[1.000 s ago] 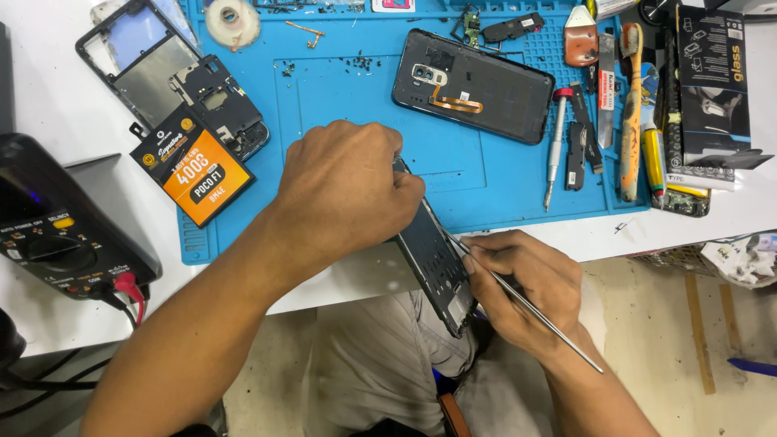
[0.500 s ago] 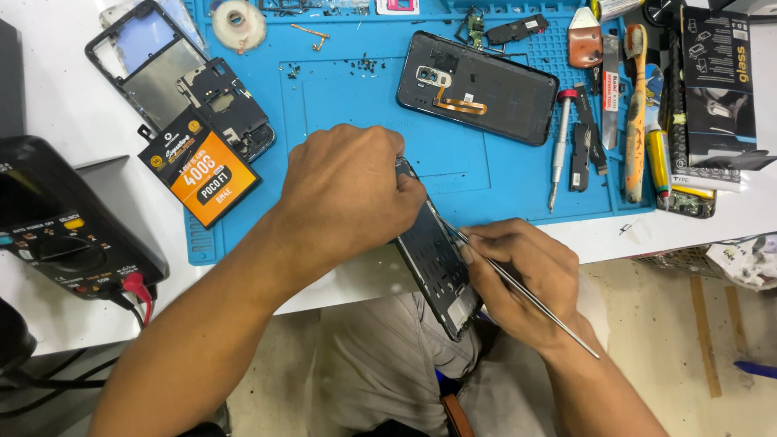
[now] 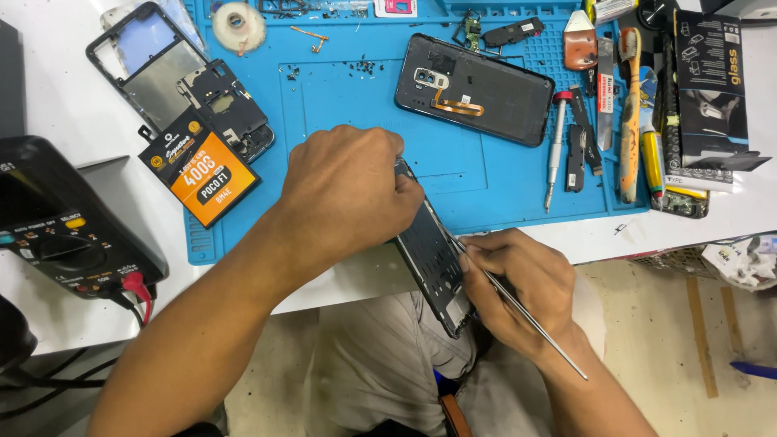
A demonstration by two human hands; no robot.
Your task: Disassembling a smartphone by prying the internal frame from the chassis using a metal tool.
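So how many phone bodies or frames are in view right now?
3: one frame gripped by the left hand, a black back shell top centre of the mat, an open frame top left. More may be hidden.

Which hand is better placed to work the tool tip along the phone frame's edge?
Right. The right hand already pinches the metal tool with its tip at the phone frame, while the left hand is occupied gripping the frame's upper end.

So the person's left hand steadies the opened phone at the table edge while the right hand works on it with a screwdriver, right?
Not quite. In the head view the right hand holds thin metal tweezers, not a screwdriver. The left hand does steady the opened phone at the table edge.
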